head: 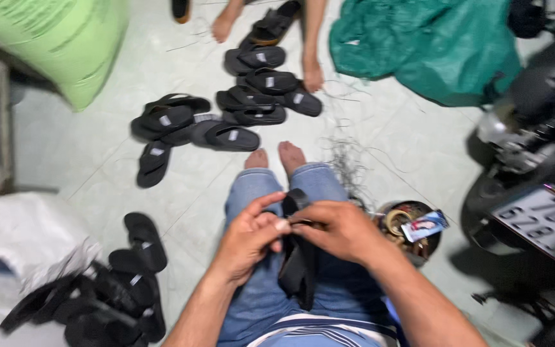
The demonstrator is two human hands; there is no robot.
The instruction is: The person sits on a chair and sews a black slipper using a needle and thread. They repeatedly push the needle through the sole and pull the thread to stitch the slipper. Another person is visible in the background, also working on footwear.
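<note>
While both hands meet over the lap, the left hand (246, 236) and right hand (336, 230) pinch a black sandal (298, 263), a flat, matte, rubbery sole hanging down against blue denim jeans (261, 193). Beyond the sandal, more black sandals (226, 115) lie scattered on a pale, glossy tiled floor (97, 160). Left of it sits another dark heap (104, 295); right of it, a round tin (412, 228) and a parked motorbike (534, 160). Crumpled green netting (431, 45) lies farther off.

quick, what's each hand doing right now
Left hand: closed, pinching the black sandal over the lap.
Right hand: closed on the same sandal near its top.
</note>
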